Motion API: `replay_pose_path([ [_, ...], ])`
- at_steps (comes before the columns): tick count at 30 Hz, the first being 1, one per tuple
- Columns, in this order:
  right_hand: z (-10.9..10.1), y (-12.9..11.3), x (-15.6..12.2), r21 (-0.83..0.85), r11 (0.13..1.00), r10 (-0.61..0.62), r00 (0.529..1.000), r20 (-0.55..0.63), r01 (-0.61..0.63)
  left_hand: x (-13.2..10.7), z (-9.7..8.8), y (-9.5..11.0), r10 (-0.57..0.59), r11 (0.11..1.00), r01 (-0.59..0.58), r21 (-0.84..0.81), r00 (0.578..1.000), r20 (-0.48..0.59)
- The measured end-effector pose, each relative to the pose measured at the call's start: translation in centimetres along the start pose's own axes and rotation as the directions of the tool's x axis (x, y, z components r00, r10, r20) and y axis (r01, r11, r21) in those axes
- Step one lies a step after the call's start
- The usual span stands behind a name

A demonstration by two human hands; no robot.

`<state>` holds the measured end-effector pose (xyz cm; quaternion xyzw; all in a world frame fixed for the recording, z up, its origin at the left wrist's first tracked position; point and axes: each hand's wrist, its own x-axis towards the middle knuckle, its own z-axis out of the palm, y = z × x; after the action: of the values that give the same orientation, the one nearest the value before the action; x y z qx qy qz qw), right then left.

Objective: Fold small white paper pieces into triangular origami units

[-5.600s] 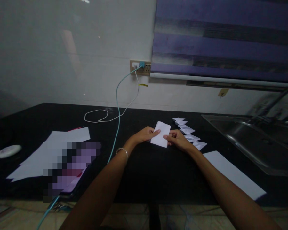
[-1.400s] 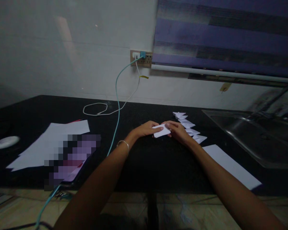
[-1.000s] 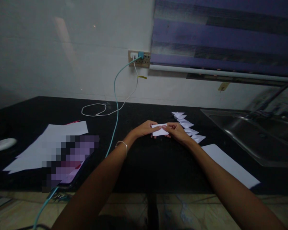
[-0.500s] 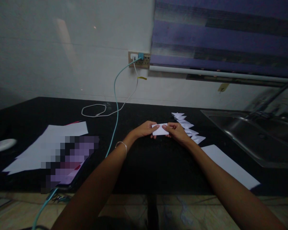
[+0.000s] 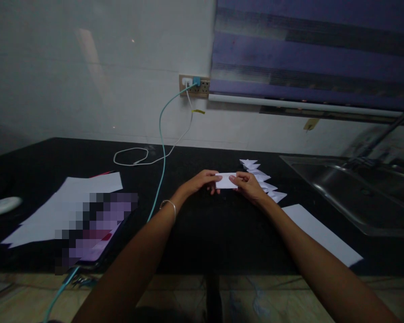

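A small white folded paper (image 5: 226, 183) is held level above the black counter between both hands. My left hand (image 5: 205, 180) pinches its left edge, thumb on top and fingers underneath. At the right end, my right hand (image 5: 247, 185) grips it the same way, with the thumb lying on the upper face. Just beyond my right hand stands a row of several folded paper boats (image 5: 259, 175). The undersides of the paper and some fingertips are hidden.
White sheets (image 5: 59, 206) lie at the left beside a phone (image 5: 99, 251), its screen blurred out, with a teal cable (image 5: 160, 179) attached. Another white sheet (image 5: 323, 235) is under my right forearm's side. A steel sink (image 5: 343, 197) is set in at the right.
My left hand has slid slightly left on the folded paper, uncovering more of its left end. The paper stays in both hands, and the view has shifted a little.
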<state>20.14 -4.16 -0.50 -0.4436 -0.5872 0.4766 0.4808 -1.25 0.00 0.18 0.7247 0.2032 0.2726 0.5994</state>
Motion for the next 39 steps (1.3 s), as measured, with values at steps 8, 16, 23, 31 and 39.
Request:
replay_pose_path([
  [8,-0.3,-0.4,0.0,0.09,0.995,0.049,0.996,-0.072,-0.042,0.6,-0.7,-0.9,0.02,0.991,-0.023,-0.131,1.0,-0.02],
  [16,-0.1,-0.7,-0.1,0.181,0.982,0.056,0.997,-0.052,-0.046,0.6,-0.6,-0.8,0.024,0.992,-0.025,-0.12,1.0,-0.01],
  [23,-0.4,-0.2,0.2,0.175,0.981,0.09,0.996,-0.007,-0.088,0.6,-0.6,-0.8,0.022,0.991,-0.023,-0.133,1.0,-0.008],
  [31,-0.4,-0.3,0.1,0.098,0.989,0.113,0.994,0.001,-0.113,0.8,-0.4,-0.9,0.011,0.996,-0.014,-0.092,0.999,-0.036],
  [39,-0.6,0.4,0.3,0.069,0.994,0.086,0.996,0.011,-0.087,0.9,-0.7,-1.2,-0.033,0.991,0.017,-0.134,0.992,-0.118],
])
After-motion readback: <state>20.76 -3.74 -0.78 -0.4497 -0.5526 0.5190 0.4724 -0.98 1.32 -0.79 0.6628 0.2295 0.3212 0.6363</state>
